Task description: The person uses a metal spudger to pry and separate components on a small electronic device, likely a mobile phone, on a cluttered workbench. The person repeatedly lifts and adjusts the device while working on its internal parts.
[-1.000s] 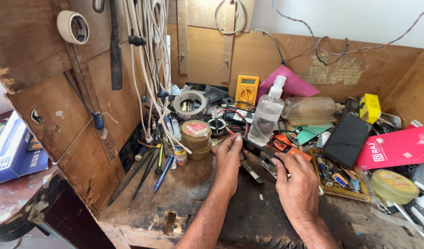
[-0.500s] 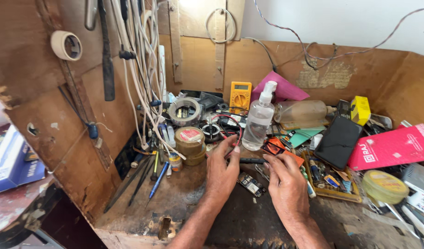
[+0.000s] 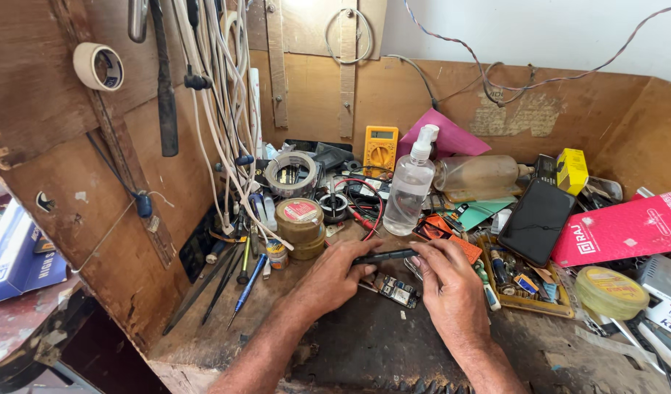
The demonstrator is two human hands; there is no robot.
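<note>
Since the earlier frame both hands have lifted a slim black phone-like slab [image 3: 385,255] between them, edge-on above the dark wooden worktop [image 3: 365,343]. Left hand [image 3: 335,277] has its fingers closed on the slab's left end; right hand [image 3: 449,288] pinches the right end with curled fingers. Just below the slab lies a small green circuit board [image 3: 397,292]. Behind the slab stands a clear plastic spray bottle [image 3: 410,191], with a yellow multimeter [image 3: 380,149] left of it and a pink paper folder [image 3: 445,135] behind. Right of the slab lie a black phone [image 3: 536,221] and a flat pink printed box [image 3: 620,230]; left of the slab sits a round brown tin with a red-and-white label [image 3: 300,222].
</note>
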